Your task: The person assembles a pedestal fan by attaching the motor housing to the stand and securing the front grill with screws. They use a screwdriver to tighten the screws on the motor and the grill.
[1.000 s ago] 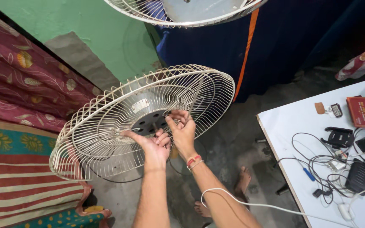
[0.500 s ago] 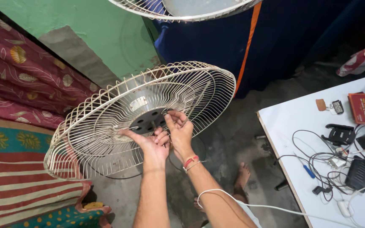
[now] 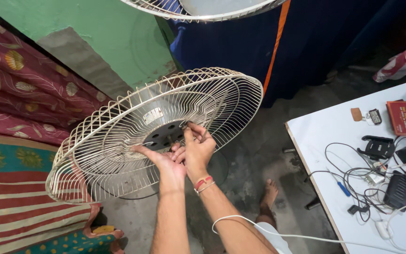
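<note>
Tilted lower now, fan guard [image 3: 118,136] gripped by both hands above grey floor [image 3: 259,160], beside white table [image 3: 325,136].

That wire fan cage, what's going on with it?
A person holds a round wire fan guard tilted above the floor. The left hand grips the wires near the dark perforated hub, and the right hand pinches something small at the hub's edge; what it is cannot be made out. A white table with cables stands to the right.
</note>
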